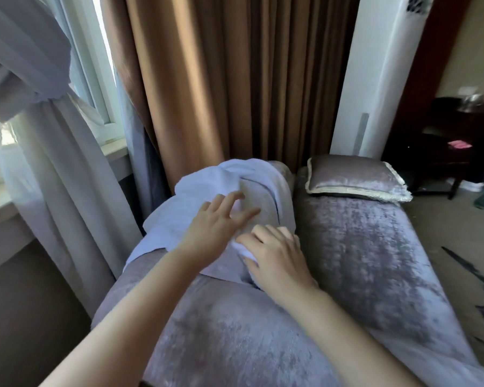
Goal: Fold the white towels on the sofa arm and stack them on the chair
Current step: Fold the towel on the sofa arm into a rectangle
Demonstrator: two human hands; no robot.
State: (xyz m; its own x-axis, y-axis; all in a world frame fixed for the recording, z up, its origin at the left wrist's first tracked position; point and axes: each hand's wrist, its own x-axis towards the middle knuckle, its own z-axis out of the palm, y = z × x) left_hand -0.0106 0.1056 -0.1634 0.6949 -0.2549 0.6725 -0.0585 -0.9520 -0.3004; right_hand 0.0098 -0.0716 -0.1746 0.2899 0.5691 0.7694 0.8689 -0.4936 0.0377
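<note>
A white towel (207,185) lies rumpled over the rounded grey velvet sofa arm (224,325), draped down its left side. My left hand (215,222) lies on top of the towel with fingers spread and straight, touching the cloth. Just to its right, my right hand (277,258) rests on the towel's near edge, its fingers curled round a fold of white cloth. No chair shows in this view.
The sofa seat (361,261) runs to the right with a fringed grey cushion (355,177) at its far end. Brown curtains (235,79) and a sheer curtain (53,163) hang behind. A dark table (453,141) stands at the far right, carpet beside it.
</note>
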